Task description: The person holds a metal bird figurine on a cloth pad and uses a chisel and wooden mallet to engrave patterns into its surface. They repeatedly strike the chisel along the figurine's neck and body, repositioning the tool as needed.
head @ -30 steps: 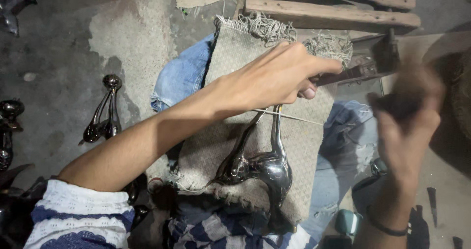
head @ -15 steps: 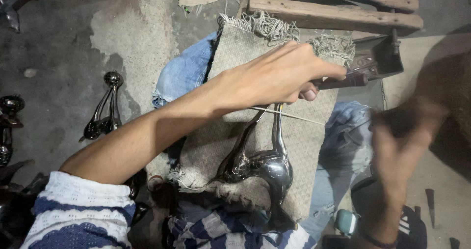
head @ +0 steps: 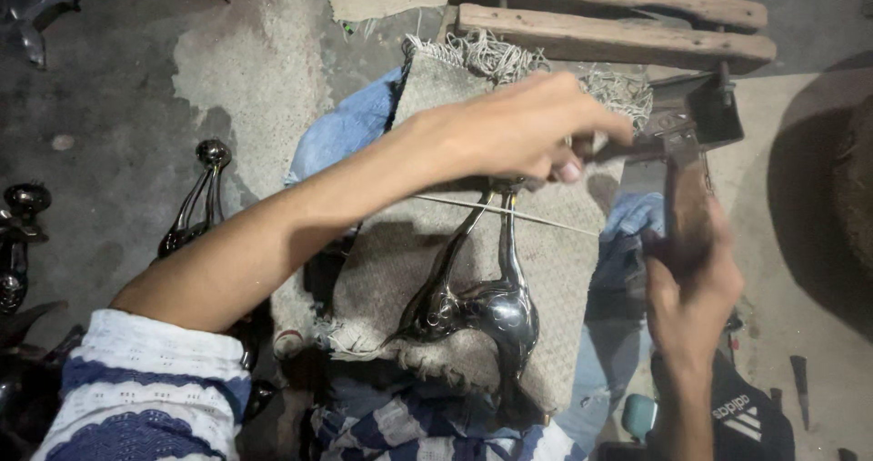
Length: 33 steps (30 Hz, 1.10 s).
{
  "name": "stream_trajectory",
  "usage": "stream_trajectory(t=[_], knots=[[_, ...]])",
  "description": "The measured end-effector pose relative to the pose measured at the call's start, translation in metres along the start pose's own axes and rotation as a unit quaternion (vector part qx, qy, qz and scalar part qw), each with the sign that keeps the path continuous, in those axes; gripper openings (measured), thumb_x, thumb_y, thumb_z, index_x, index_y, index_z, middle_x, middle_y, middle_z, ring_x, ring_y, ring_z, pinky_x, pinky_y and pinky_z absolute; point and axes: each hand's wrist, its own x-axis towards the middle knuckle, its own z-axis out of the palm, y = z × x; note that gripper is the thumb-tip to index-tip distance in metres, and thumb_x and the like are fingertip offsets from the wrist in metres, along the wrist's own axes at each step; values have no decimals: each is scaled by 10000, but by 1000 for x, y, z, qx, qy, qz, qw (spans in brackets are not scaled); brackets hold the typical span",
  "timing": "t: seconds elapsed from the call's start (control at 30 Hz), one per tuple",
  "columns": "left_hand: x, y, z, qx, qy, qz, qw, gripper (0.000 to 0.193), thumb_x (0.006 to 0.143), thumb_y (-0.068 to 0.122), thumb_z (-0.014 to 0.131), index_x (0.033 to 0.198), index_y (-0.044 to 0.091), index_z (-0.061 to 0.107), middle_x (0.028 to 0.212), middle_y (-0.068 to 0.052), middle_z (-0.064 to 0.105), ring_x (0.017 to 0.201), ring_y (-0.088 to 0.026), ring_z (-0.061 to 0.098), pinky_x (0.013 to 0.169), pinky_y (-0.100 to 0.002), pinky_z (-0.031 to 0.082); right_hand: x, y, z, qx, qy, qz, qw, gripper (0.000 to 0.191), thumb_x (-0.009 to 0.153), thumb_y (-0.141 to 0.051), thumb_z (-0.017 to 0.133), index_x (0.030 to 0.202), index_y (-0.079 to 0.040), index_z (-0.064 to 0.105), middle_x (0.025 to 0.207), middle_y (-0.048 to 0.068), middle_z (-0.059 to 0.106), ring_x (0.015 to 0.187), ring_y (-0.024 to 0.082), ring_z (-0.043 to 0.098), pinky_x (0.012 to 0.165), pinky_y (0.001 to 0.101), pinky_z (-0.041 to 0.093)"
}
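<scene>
A shiny metal figure (head: 491, 306) with two long curved necks lies on a burlap cloth (head: 564, 270) over my lap. My left hand (head: 523, 129) reaches across it, above the necks' upper ends, with its fingers closed on a dark rod-like tool (head: 629, 149) that sticks out to the right. My right hand (head: 693, 288) grips the wooden handle of a hammer (head: 687, 188), whose dark head sits beside the rod's end. A thin wire (head: 509, 213) crosses the necks just below my left hand.
Two wooden planks (head: 618, 25) lie at the top. More dark metal figures (head: 200, 202) stand on the concrete floor at left. Blue cloth (head: 341, 129) lies under the burlap. A dark shoe (head: 755, 415) and a small teal object (head: 639, 415) are at bottom right.
My right hand, blurred and further right before, has moved left and nearer to me with the hammer. My left hand stays on the rod.
</scene>
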Motion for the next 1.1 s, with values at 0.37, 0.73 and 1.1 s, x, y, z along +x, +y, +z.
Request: stream_trajectory(t=[0.37, 0.73, 1.1], knots=[[1, -8, -11, -32, -12, -32, 999, 595, 803, 68, 796, 1366, 93, 607, 953, -107, 793, 782, -173, 787, 641, -338, 601, -10, 47, 23, 278, 69, 144, 947, 325, 999, -128, 727, 1244, -35, 535, 994, 29, 600, 812, 123, 608, 674, 254, 520], [8, -10, -10, -45, -53, -40, 997, 617, 823, 39, 768, 1404, 94, 567, 962, -95, 779, 767, -169, 755, 629, -334, 603, 42, -21, 6, 32, 4, -55, 998, 371, 956, 45, 625, 1305, 4, 504, 1055, 46, 619, 893, 114, 655, 828, 275, 571], [-9, -10, -4, -4, 52, -4, 999, 544, 819, 16, 766, 1341, 53, 620, 907, -134, 769, 576, -128, 704, 359, -294, 466, 69, -10, 5, 111, -8, -73, 991, 560, 948, 50, 650, 1450, 22, 405, 964, 112, 587, 849, 174, 637, 803, 293, 593]])
